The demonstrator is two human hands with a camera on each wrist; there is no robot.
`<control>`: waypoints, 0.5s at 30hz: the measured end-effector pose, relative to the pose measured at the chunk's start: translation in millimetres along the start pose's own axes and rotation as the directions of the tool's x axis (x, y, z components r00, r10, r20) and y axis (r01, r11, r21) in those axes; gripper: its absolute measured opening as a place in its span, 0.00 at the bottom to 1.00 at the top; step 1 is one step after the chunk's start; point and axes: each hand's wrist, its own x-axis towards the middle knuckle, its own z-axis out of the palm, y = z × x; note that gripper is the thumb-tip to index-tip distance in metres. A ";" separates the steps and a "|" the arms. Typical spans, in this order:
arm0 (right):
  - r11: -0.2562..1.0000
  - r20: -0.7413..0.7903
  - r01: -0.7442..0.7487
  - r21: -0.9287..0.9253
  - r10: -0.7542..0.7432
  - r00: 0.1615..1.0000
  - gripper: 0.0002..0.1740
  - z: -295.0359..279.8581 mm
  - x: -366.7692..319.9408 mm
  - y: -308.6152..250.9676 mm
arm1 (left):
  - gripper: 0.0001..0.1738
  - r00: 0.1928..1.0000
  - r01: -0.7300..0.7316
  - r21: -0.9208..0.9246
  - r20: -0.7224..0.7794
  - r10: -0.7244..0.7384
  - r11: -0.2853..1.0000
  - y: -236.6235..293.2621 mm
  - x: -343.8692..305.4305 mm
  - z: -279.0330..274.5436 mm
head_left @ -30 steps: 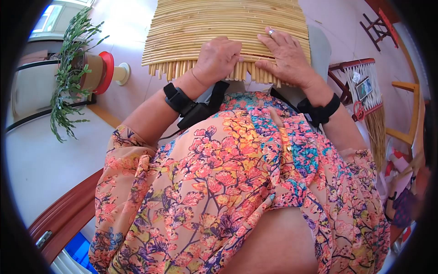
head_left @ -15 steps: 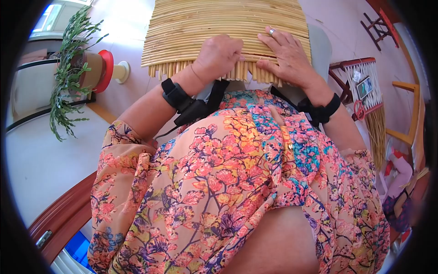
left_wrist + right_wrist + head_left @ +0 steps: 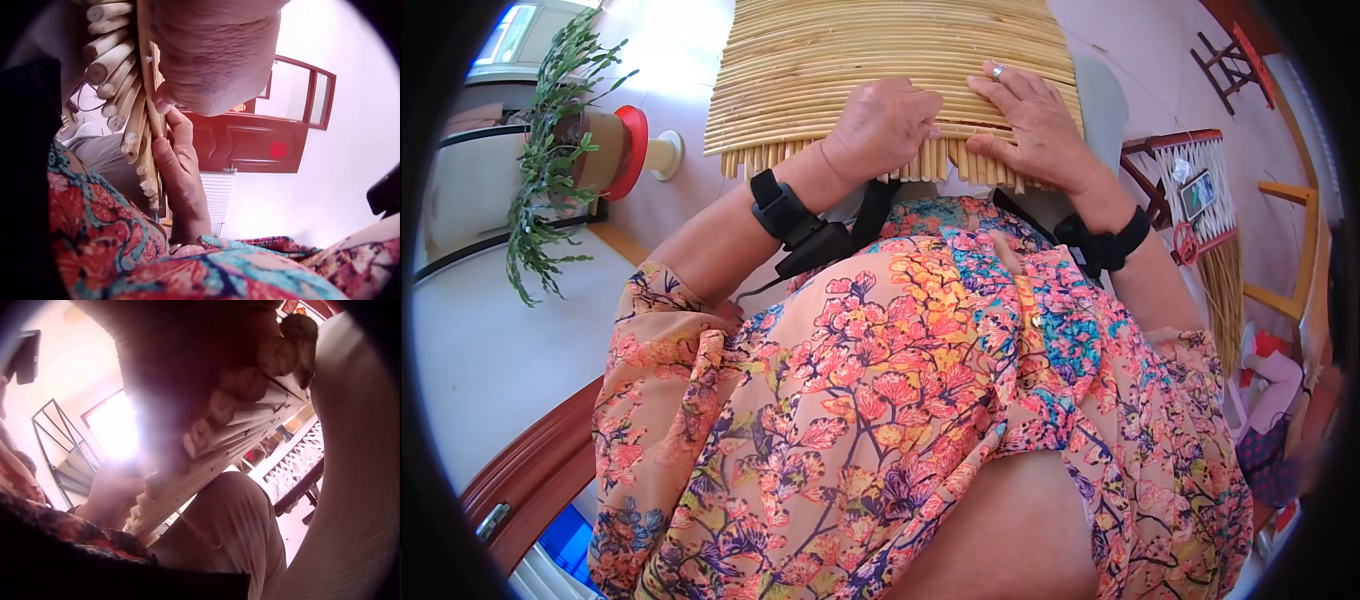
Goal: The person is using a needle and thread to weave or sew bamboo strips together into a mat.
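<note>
A mat of slender pale-yellow stalks lies before me, a second layer of cut stalk ends jutting from its near edge. My left hand is on this edge, fingers curled into a loose fist; whether something thin is pinched inside I cannot tell. In the left wrist view its thumb tip meets the outer stalk. Wearing a ring, my right hand rests flat on the mat's right part, fingers spread forward and thumb along the edge. A dark slit between stalks runs beside that thumb.
A grey-clad knee is under the mat. To the right stands a corded stool bearing a phone and red-handled scissors. A potted plant trails at the left. Another person's pink sleeve or leg shows at far right.
My left hand has shifted slightly right along the edge, still curled. The mat has slid a little toward me and left. The right hand keeps its place on the mat.
</note>
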 end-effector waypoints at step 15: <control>0.998 -0.031 0.019 -0.064 -0.021 0.999 0.37 -12.1 3.3 -4.4 | 0.47 0.958 0.277 0.065 0.065 -0.281 0.959 11.6 -25.6 -12.6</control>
